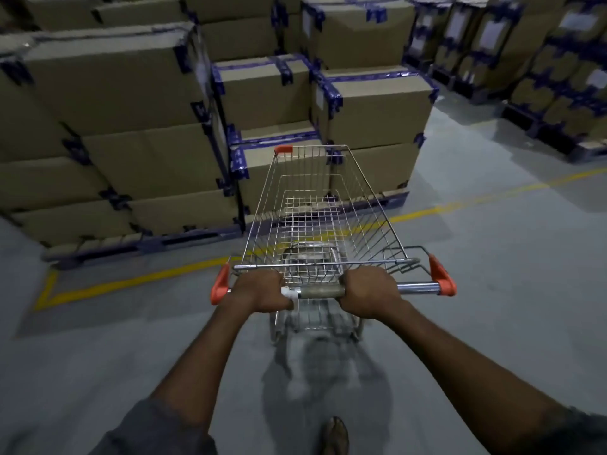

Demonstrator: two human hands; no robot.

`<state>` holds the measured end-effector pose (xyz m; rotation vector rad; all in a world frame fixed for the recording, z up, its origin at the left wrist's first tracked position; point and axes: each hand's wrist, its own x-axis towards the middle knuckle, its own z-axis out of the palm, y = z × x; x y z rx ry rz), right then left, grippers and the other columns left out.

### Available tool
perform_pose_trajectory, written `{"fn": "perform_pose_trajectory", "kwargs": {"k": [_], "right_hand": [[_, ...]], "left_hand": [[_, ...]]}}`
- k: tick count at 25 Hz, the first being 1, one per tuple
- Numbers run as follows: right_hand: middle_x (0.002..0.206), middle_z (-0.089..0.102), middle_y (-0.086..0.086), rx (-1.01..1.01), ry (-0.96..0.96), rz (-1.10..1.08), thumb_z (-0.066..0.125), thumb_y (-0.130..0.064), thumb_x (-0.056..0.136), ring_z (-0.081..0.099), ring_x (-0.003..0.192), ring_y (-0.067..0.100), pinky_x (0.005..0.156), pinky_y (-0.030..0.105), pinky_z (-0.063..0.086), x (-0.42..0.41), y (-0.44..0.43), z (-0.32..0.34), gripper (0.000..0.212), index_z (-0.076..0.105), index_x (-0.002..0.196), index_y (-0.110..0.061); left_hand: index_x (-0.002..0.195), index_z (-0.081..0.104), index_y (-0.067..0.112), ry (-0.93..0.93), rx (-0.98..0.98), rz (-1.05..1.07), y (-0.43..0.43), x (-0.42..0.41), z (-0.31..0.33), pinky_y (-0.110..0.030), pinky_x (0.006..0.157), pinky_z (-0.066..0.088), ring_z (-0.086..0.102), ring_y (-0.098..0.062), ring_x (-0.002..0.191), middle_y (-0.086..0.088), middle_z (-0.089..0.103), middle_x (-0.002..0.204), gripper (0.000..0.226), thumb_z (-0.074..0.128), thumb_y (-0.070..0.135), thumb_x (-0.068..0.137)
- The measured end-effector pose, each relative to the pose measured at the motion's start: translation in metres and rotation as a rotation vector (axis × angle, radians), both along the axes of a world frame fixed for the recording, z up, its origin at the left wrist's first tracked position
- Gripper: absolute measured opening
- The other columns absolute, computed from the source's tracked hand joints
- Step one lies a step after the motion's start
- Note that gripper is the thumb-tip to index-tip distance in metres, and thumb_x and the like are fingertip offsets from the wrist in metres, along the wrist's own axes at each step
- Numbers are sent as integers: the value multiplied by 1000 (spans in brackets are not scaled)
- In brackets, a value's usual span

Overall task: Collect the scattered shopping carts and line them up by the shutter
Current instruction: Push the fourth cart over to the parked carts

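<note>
An empty wire shopping cart (323, 205) with orange corner caps stands right in front of me on the grey floor. Its chrome handle bar (417, 287) runs across the middle of the view. My left hand (261, 290) grips the bar near its left end. My right hand (369, 295) grips the bar a little right of centre. The cart's nose points at a stack of boxes. No shutter and no other cart is in view.
Stacked cardboard boxes (131, 126) taped in blue sit on pallets ahead and to the left, behind a yellow floor line (131, 282). More box stacks (558, 77) stand at the far right. An aisle of grey floor (492, 192) opens between them. My foot (333, 435) shows below.
</note>
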<state>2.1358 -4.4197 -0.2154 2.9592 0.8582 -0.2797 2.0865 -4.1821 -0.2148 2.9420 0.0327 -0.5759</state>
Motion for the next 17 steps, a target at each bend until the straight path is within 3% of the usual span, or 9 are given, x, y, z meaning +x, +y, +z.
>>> {"fn": "perform_pose_trajectory", "kwargs": {"k": [3, 6, 10, 13, 17], "right_hand": [[68, 56, -5, -8, 23, 40, 59, -42, 78, 56, 64, 22, 64, 29, 49, -45, -9, 6, 23, 68, 85, -23], [69, 57, -4, -22, 36, 112, 59, -41, 78, 58, 66, 22, 69, 31, 56, -85, -18, 10, 19, 63, 78, -22], [67, 53, -3, -53, 71, 226, 58, -39, 76, 56, 66, 23, 66, 29, 50, -128, -24, 12, 18, 61, 78, -22], [69, 58, -2, -65, 55, 338, 58, -40, 75, 57, 67, 24, 67, 31, 51, -145, -21, 13, 24, 69, 83, -20], [76, 65, 2, -50, 71, 489, 59, -39, 74, 64, 75, 28, 70, 34, 53, -160, -10, 15, 25, 71, 85, -20]], "left_hand": [[81, 72, 22, 82, -42, 90, -13, -54, 8, -30, 73, 54, 68, -14, 76, 7, 70, 69, 46, 67, 65, 67], [75, 73, 20, 121, -62, 154, -28, -112, 14, -28, 69, 52, 68, -10, 72, 10, 67, 58, 50, 67, 69, 65], [71, 70, 15, 240, -147, 301, -46, -180, 21, -31, 67, 58, 70, -17, 64, 6, 68, 59, 53, 72, 67, 65], [84, 75, 7, 393, -311, 481, -53, -214, 24, -34, 67, 63, 75, -19, 68, -3, 74, 65, 52, 78, 58, 70], [91, 70, 4, 424, -424, 668, -60, -257, 23, -33, 68, 61, 75, -18, 65, -7, 75, 68, 52, 80, 52, 75]]}}
